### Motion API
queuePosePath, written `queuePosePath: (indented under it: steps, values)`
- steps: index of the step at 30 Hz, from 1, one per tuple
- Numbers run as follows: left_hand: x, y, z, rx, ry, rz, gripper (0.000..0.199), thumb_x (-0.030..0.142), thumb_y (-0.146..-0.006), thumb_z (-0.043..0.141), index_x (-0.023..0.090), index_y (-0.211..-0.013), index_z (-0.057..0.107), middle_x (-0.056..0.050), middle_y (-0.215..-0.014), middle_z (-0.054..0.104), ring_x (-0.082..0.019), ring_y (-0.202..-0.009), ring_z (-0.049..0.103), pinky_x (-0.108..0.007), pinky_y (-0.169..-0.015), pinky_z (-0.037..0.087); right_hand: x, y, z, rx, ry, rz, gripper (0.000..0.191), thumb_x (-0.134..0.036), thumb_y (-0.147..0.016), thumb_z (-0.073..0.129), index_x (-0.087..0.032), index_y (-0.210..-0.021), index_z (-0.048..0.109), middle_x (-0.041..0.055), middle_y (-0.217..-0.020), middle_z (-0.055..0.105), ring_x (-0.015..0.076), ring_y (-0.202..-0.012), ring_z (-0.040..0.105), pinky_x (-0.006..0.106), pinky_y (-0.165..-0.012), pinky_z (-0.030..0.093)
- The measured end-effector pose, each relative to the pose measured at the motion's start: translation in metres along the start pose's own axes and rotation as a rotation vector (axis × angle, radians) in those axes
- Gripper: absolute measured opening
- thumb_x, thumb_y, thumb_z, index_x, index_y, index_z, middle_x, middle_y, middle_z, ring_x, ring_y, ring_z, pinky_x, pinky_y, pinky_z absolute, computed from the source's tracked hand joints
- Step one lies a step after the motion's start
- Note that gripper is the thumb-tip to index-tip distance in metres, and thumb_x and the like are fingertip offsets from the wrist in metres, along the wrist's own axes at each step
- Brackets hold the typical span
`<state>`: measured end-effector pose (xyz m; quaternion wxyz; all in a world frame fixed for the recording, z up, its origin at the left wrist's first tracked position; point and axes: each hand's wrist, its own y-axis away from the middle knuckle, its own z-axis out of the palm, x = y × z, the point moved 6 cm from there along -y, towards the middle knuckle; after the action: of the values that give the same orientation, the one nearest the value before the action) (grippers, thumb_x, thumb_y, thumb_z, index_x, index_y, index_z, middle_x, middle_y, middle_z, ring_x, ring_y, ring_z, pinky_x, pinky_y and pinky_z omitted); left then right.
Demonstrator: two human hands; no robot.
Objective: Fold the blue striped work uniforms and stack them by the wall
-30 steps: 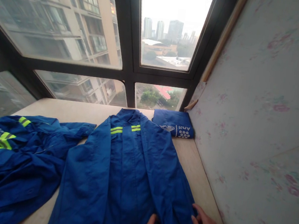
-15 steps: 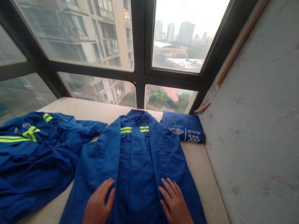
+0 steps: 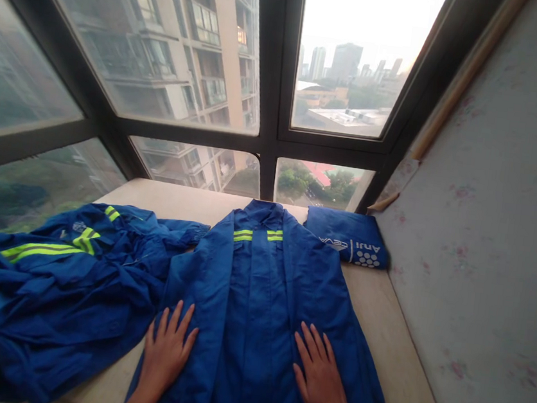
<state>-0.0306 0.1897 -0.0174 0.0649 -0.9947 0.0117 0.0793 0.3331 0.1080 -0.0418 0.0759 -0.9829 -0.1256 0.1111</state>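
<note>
Neatly spread blue jacket (image 3: pixel 261 304) | yellow-green stripes (image 3: pixel 243 232) | left grip (image 3: pixel 164 353), right grip (image 3: pixel 322 381) splayed, empty

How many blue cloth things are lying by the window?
3: a jacket spread under the left hand and right hand, a rumpled garment to its left, and a folded bundle with lettering at back right. Others could be hidden beneath.

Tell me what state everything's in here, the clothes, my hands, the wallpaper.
Middle jacket: laid out, sleeves down along its front
Left jacket: rumpled, loosely heaped
Blue bundle with white lettering: folded
Left hand: open, palm down on middle jacket
Right hand: same
Wallpaper: looks torn near the window corner
</note>
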Motion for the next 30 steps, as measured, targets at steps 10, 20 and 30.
queuePosePath:
  steps: [10,20,30]
  values:
    - [-0.088,-0.038,-0.029,0.149,0.247,-0.195,0.049,0.038,-0.098,0.03,0.021,-0.132,0.061,-0.012,-0.138,0.059,-0.028,-0.129,0.051,-0.047,-0.102,0.045,-0.003,-0.01,0.002,-0.001,0.013,-0.009,0.06,-0.035,-0.098,0.042,-0.031,-0.155,0.025,0.0,-0.163,0.022,0.0262,-0.148,0.025,0.048,-0.118,0.025]
    - [-0.091,-0.071,-0.066,0.236,0.404,-0.202,0.037,0.038,-0.093,0.06,0.019,-0.125,0.057,-0.009,-0.128,0.059,-0.022,-0.107,0.062,-0.044,-0.09,0.054,0.0,-0.008,0.0,0.026,0.049,-0.056,0.056,-0.037,-0.097,0.046,-0.03,-0.152,0.036,0.0008,-0.159,0.032,0.0267,-0.144,0.035,0.046,-0.113,0.035]
    - [0.086,-0.24,-0.059,0.091,0.537,0.027,0.032,0.024,-0.092,0.051,0.021,-0.122,0.059,-0.008,-0.121,0.063,-0.021,-0.108,0.062,-0.03,-0.094,0.049,0.015,-0.03,0.008,0.186,-0.002,-0.003,0.023,-0.035,-0.09,0.057,-0.03,-0.106,0.073,0.0056,-0.116,0.071,0.0254,-0.106,0.067,0.035,-0.086,0.054]
